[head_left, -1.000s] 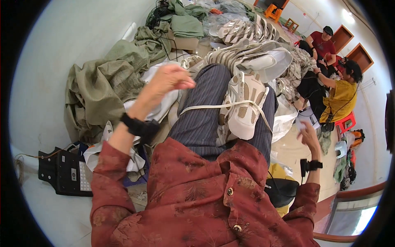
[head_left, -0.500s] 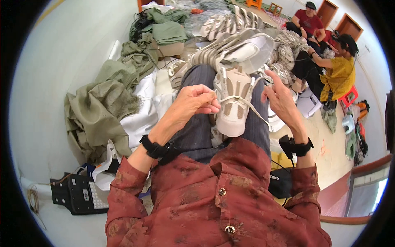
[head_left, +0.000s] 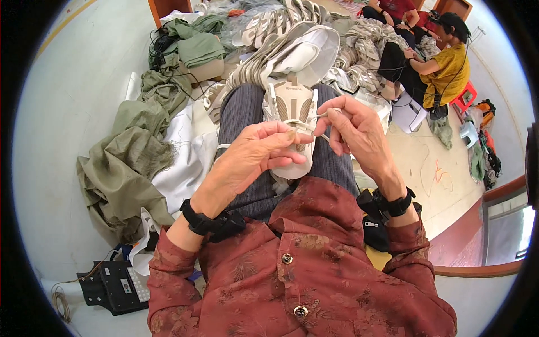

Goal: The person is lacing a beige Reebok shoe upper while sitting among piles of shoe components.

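A beige-and-white sneaker upper rests on my lap between my thighs, its rounded toe toward me. A pale shoelace runs across its front. My left hand lies over the left side of the toe, thumb and forefinger pinched on the lace, the other fingers curled. Just right of the upper, my right hand grips a lace end between thumb and forefinger. The fingers of both hands nearly meet over the upper, and my left hand covers part of the toe.
Beyond my knees lies a row of stacked uppers and a heap of more. Olive cloth and white sheeting spread at left. A person in yellow sits at far right by a red stool.
My right hand has come in from the right, closing from a pointing finger onto the lace. My left hand has moved over the toe. The whole view has shifted somewhat.
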Action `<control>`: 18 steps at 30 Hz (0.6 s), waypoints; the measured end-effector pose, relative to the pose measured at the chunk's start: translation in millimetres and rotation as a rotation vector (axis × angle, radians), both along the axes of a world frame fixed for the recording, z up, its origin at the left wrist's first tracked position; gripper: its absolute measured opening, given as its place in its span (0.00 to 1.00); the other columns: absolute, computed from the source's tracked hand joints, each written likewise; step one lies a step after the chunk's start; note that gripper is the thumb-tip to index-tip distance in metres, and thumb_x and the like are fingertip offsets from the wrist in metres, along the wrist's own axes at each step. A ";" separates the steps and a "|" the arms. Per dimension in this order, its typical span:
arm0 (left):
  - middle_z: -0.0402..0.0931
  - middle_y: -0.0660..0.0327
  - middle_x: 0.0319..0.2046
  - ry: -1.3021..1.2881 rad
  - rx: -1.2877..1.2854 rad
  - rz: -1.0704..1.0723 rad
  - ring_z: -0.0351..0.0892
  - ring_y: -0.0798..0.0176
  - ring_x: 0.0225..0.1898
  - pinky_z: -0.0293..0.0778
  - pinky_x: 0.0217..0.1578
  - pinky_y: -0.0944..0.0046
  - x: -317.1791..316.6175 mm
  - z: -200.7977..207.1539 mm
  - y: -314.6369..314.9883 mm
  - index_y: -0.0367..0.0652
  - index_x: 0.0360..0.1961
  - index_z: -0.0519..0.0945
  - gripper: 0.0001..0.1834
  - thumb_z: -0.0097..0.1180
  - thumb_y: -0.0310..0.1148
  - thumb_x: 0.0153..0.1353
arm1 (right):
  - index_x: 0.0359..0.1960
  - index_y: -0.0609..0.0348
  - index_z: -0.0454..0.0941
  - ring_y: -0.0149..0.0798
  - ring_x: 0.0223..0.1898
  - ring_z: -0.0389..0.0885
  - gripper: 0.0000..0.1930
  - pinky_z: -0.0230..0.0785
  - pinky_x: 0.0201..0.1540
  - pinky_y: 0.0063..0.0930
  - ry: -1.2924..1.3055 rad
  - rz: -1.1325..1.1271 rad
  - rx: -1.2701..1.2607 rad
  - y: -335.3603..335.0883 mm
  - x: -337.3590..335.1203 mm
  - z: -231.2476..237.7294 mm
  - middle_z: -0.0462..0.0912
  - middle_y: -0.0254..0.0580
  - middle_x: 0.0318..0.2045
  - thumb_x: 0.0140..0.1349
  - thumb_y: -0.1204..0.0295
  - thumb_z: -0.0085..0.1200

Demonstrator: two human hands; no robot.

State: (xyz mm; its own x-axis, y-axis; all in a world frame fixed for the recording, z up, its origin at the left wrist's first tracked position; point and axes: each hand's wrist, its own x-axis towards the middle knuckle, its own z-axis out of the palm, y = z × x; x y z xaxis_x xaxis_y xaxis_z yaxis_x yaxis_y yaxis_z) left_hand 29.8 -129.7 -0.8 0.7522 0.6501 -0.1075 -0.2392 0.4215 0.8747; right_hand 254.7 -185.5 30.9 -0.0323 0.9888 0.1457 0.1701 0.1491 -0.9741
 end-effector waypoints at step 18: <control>0.83 0.60 0.37 0.171 0.287 -0.087 0.85 0.67 0.36 0.77 0.37 0.73 10.8 10.7 -40.3 0.37 0.40 0.79 0.13 0.52 0.37 0.74 | 0.41 0.63 0.86 0.22 0.30 0.76 0.12 0.69 0.33 0.17 0.358 0.120 -0.236 -26.8 -2.9 -39.9 0.84 0.31 0.30 0.71 0.66 0.59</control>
